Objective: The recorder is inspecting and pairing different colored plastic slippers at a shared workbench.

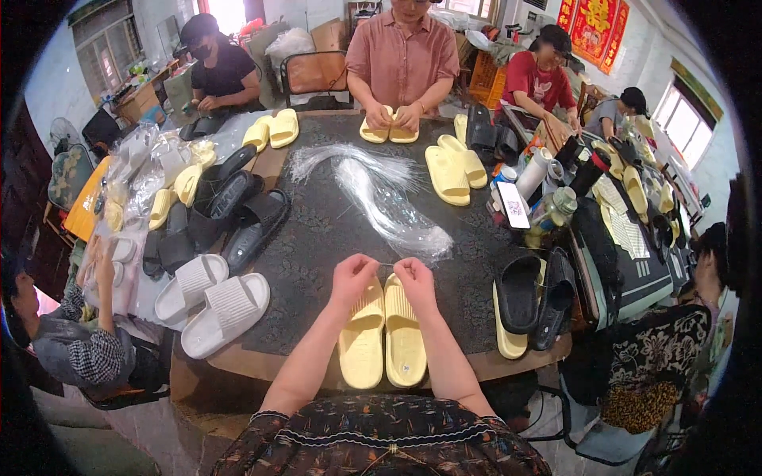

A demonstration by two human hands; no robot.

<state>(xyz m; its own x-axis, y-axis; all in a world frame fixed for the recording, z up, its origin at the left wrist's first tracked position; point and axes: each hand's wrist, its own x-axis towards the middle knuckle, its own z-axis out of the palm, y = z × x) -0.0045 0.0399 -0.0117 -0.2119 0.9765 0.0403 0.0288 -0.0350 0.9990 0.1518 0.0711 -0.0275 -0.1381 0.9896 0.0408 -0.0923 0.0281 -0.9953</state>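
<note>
A pair of pale yellow slide slippers, the left slipper and the right slipper, lies side by side at the table edge in front of me, toes pointing away. Above their straps, my left hand and my right hand are closed in pinches, close together. A thin strand runs between my fingertips. How it meets the slippers is hidden by my fingers. Beyond my hands lies a loose bundle of clear thin plastic strands, its near end close to my right hand.
White slides and black slides lie to the left. On the right are black slippers, yellow slides, bottles and a phone. Across the table, a person in pink handles yellow slippers; other people sit around.
</note>
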